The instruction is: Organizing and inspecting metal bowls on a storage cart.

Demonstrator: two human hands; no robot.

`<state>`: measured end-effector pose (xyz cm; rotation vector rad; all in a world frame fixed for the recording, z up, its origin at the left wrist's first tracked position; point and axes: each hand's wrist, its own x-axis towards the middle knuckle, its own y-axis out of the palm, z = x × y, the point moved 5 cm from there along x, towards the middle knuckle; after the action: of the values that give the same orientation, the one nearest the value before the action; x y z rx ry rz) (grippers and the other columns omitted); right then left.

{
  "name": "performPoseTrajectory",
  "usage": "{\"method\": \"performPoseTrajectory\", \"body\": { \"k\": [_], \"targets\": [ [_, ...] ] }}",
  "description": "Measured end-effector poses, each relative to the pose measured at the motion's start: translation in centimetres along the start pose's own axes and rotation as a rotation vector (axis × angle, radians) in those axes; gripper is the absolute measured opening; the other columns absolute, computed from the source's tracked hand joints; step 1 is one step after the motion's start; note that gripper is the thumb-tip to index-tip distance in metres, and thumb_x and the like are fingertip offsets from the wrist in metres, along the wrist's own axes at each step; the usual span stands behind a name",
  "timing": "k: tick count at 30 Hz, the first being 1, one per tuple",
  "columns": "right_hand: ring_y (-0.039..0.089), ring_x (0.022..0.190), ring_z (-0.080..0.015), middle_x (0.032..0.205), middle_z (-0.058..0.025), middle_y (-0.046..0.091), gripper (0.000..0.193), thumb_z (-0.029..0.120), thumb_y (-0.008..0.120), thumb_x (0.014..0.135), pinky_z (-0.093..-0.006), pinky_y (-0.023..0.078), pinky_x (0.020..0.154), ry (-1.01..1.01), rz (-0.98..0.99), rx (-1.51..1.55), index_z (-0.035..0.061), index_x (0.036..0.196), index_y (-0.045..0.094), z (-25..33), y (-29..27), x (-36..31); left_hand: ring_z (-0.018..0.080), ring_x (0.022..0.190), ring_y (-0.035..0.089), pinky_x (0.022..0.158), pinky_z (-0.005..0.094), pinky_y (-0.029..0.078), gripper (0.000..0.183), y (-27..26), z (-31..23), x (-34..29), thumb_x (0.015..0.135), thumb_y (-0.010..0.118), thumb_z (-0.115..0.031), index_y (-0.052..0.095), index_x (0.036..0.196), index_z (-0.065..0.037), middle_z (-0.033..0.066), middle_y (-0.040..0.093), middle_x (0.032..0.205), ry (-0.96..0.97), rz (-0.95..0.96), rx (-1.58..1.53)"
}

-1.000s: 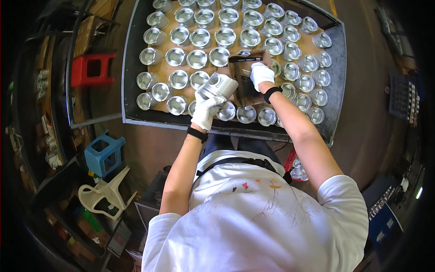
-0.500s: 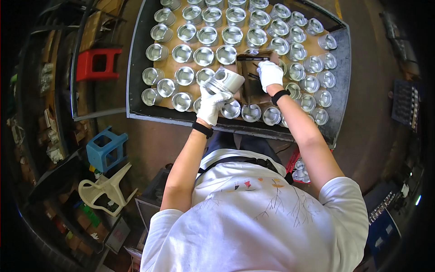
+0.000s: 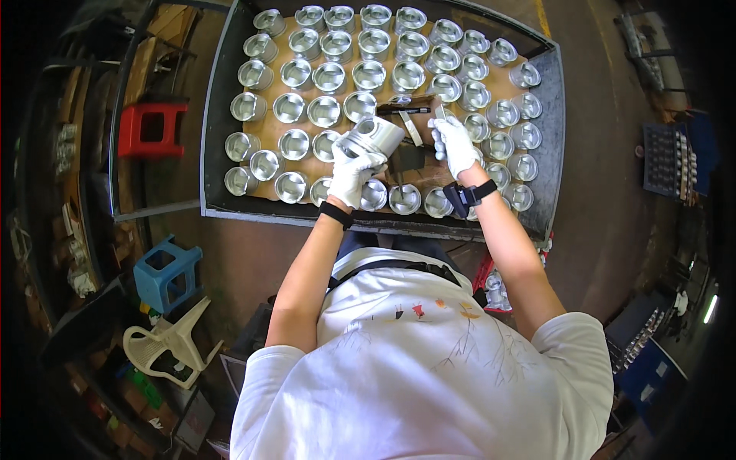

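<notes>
My left hand, in a white glove, grips a silver piston tilted on its side, its round pin hole showing. My right hand, also gloved, is closed with its fingertips pinching a small grey flat piece whose kind I cannot make out. Between the hands is an open cardboard box holding a black pen-like tool and a pale flat strip. Rows of similar pistons stand on brown cardboard around it.
A dark metal-walled tray table surrounds the pistons. To the left are a red stool, a blue stool and a cream plastic chair. Shelving lines the far left; a rack of parts stands at right.
My right hand has come up out of the box with the small grey piece in its fingertips. A pale strip now shows in the box. My left hand still holds the piston.
</notes>
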<state>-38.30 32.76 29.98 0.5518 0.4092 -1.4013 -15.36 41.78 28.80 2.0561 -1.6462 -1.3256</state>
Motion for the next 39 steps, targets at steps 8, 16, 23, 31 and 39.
{"method": "performPoseTrajectory", "body": {
  "k": [8, 16, 23, 31, 39],
  "targets": [
    [0.053, 0.059, -0.0144, 0.075, -0.0022, 0.054, 0.038, 0.042, 0.055, 0.096, -0.0271, 0.041, 0.049, -0.123, 0.063, -0.296, 0.0074, 0.098, 0.070, 2.9, 4.1, -7.0, 0.0280, 0.099, 0.063, 0.081, 0.0420, 0.058, 0.068, 1.4, -0.7, 0.0, 0.074, 0.067, 0.009, 0.034, 0.130, -0.013, 0.0137, 0.055, 0.114, 0.129, 0.012, 0.018],
    [0.065, 0.074, -0.0258, 0.088, -0.0075, 0.058, 0.021, 0.026, 0.058, 0.091, -0.0385, 0.053, 0.062, -0.802, -0.044, -1.413, 0.0133, 0.107, 0.060, 5.5, 12.2, -12.0, 0.0242, 0.097, 0.067, 0.080, 0.0380, 0.059, 0.057, 1.2, 0.3, -0.3, 0.082, 0.064, 0.004, 0.037, 0.131, -0.010, 0.0129, 0.062, 0.114, 0.106, 0.020, -0.124],
    [0.065, 0.073, -0.0252, 0.085, -0.0079, 0.056, 0.014, 0.023, 0.061, 0.085, -0.0385, 0.053, 0.060, -0.788, -0.037, -1.548, 0.0130, 0.094, 0.059, 5.1, 13.2, -11.1, 0.0232, 0.099, 0.067, 0.080, 0.0364, 0.059, 0.057, 0.4, 0.7, -0.2, 0.082, 0.065, 0.004, 0.038, 0.130, -0.011, 0.0115, 0.062, 0.113, 0.157, -0.010, -0.058],
    [0.066, 0.074, -0.0242, 0.085, -0.0078, 0.057, 0.018, 0.028, 0.064, 0.084, -0.0366, 0.054, 0.061, -0.821, 0.013, -1.564, 0.0124, 0.092, 0.060, 5.2, 13.6, -11.2, 0.0217, 0.097, 0.067, 0.080, 0.0347, 0.059, 0.049, -1.9, 2.0, 0.9, 0.083, 0.066, 0.002, 0.046, 0.127, -0.011, 0.0094, 0.064, 0.113, 0.157, 0.004, 0.000],
    [0.066, 0.072, -0.0207, 0.083, -0.0064, 0.059, 0.008, 0.019, 0.059, 0.085, -0.0359, 0.054, 0.058, -0.840, -0.032, -1.574, 0.0133, 0.089, 0.061, 5.2, 13.3, -11.3, 0.0230, 0.098, 0.067, 0.081, 0.0353, 0.059, 0.051, 0.0, 1.0, -0.3, 0.084, 0.065, 0.001, 0.042, 0.128, -0.010, 0.0107, 0.063, 0.114, 0.140, 0.010, -0.016]
  ]
}}
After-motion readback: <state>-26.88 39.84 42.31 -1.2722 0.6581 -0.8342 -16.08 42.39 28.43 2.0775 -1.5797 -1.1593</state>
